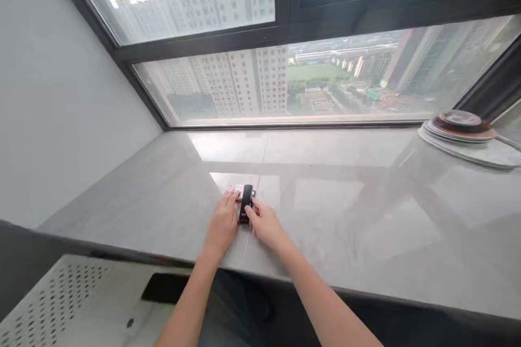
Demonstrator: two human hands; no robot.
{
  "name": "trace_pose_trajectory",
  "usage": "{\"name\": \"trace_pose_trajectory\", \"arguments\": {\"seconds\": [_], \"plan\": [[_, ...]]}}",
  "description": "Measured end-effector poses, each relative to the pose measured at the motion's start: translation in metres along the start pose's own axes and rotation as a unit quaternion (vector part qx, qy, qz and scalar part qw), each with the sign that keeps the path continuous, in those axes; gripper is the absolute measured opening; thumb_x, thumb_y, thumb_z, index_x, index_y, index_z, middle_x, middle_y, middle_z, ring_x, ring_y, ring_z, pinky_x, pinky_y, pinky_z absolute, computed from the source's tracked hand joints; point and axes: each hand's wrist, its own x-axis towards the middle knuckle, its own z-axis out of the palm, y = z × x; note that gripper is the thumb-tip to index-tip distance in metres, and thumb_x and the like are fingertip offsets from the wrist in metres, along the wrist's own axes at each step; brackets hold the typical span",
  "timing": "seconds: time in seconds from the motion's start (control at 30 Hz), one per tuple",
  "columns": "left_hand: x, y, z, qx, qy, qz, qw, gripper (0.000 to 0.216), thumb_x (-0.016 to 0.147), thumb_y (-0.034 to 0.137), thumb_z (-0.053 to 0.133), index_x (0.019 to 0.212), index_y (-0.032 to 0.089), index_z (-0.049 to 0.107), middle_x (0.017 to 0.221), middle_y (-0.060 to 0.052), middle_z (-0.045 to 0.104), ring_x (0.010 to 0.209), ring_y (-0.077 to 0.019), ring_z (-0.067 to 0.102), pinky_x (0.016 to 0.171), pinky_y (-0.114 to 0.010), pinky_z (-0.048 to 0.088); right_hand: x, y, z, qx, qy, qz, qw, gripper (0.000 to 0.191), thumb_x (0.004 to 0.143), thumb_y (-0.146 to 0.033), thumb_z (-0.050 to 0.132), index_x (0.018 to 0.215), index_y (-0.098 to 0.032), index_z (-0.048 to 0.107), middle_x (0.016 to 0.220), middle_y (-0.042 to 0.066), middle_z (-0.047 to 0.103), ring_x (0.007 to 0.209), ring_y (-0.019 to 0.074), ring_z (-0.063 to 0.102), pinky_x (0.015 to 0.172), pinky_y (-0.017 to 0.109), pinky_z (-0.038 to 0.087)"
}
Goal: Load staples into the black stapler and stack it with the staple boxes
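Observation:
A small black oblong device [246, 203] lies on the grey counter, its long side pointing away from me. Its exact kind is too small to make out. My right hand [264, 223] grips it from the right, thumb on the near part of its top and fingers curled at its side. From the left, my left hand [223, 222] presses its fingers on a flat white-and-red printed piece [236, 188] that meets the device's left edge. A small metallic bit [253, 193] shows at the device's far right side. My fingers partly hide the lower edges of these things.
A stack of plates or mats [464, 133] sits at the counter's far right by the window [252, 81]. A white wall [73, 97] bounds the left. Below the counter's front edge is a white perforated panel [61, 293] with a black rectangular part [165, 288].

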Motion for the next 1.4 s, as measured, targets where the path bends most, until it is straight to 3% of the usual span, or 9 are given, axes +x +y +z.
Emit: {"name": "trace_pose_trajectory", "arguments": {"seconds": [0.23,0.4,0.6,0.7,0.8,0.9,1.03,1.2,1.4], "plan": [[-0.003,0.004,-0.005,-0.022,0.017,-0.026,0.999,0.056,0.104,0.016,0.034,0.159,0.024,0.031,0.161,-0.01,0.041,0.151,-0.0244,0.038,0.122,-0.049,0.036,-0.004,0.0,0.0,0.058,-0.01,0.038,0.998,0.06,0.102,-0.047,0.049,0.157,-0.025,0.04,0.071,-0.003,0.06,0.046,0.012,0.054,0.041,0.022,0.04],[-0.003,0.012,-0.01,-0.045,0.015,-0.046,0.998,0.056,0.104,0.018,0.033,0.16,0.023,0.027,0.157,-0.012,0.046,0.145,-0.0253,0.044,0.12,-0.05,0.037,-0.022,-0.001,-0.017,0.102,0.058,0.042,0.992,0.068,0.101,-0.046,0.047,0.162,-0.025,0.027,0.083,-0.001,0.062,0.056,0.0125,0.058,0.045,0.023,0.048],[-0.006,0.011,-0.014,-0.07,0.044,-0.087,0.993,0.051,0.105,0.021,0.034,0.156,0.025,0.034,0.156,-0.01,0.049,0.143,-0.0251,0.046,0.125,-0.055,0.026,-0.091,0.008,-0.104,-0.04,0.21,-0.029,0.977,0.059,0.101,-0.044,0.047,0.156,-0.024,0.041,0.124,0.011,0.063,0.109,0.0222,0.065,0.086,0.037,0.061],[-0.007,0.02,-0.019,-0.054,0.097,-0.09,0.99,0.044,0.105,0.023,0.035,0.148,0.025,0.043,0.152,-0.009,0.053,0.143,-0.0265,0.046,0.127,-0.061,0.016,-0.124,0.013,-0.153,-0.215,0.251,-0.06,0.942,0.061,0.101,-0.042,0.045,0.16,-0.03,0.035,0.148,0.01,0.054,0.137,0.0254,0.051,0.11,0.046,0.05],[-0.012,0.059,-0.018,-0.05,0.156,-0.042,0.986,0.038,0.104,0.023,0.036,0.14,0.023,0.052,0.143,-0.009,0.059,0.142,-0.0266,0.047,0.126,-0.058,0.022,-0.14,0.016,-0.179,-0.377,0.209,-0.055,0.901,0.064,0.104,-0.042,0.038,0.165,-0.032,0.023,0.165,0.004,0.037,0.155,0.0255,0.027,0.125,0.052,0.03],[-0.024,0.119,-0.001,-0.064,0.031,0.063,0.995,0.039,0.104,0.023,0.04,0.141,0.026,0.052,0.143,-0.007,0.06,0.139,-0.0229,0.051,0.12,-0.046,0.038,-0.139,0.018,-0.176,-0.503,0.147,-0.042,0.851,0.068,0.106,-0.046,0.033,0.168,-0.031,0.008,0.171,-0.001,0.024,0.16,0.0249,0.007,0.129,0.056,0.014],[-0.046,0.172,0.036,0.017,-0.096,0.084,0.992,0.054,0.106,0.035,0.043,0.159,0.027,0.035,0.166,-0.006,0.035,0.155,-0.027,0.031,0.124,-0.052,0.032,-0.136,0.02,-0.16,-0.598,0.134,-0.028,0.79,0.072,0.105,-0.051,0.031,0.168,-0.027,0.005,0.173,-0.001,0.009,0.16,0.0275,-0.006,0.128,0.06,0.007],[-0.053,0.17,0.057,0.081,-0.1,0.062,0.99,0.06,0.106,0.042,0.041,0.163,0.027,0.029,0.169,-0.007,0.028,0.157,-0.0297,0.024,0.123,-0.056,0.031,-0.138,0.02,-0.153,-0.63,0.12,-0.007,0.767,0.064,0.106,-0.053,0.029,0.166,-0.032,0.022,0.173,-0.003,0.011,0.16,0.0348,-0.001,0.124,0.067,0.004],[-0.038,0.167,0.049,0.082,-0.099,0.072,0.989,0.052,0.104,0.045,0.048,0.152,0.028,0.046,0.156,-0.009,0.048,0.143,-0.0313,0.045,0.116,-0.056,0.038,-0.138,0.016,-0.149,-0.63,0.13,0.014,0.765,0.064,0.106,-0.053,0.028,0.166,-0.032,0.022,0.173,-0.002,0.011,0.16,0.0366,0.001,0.123,0.069,0.006]]}}
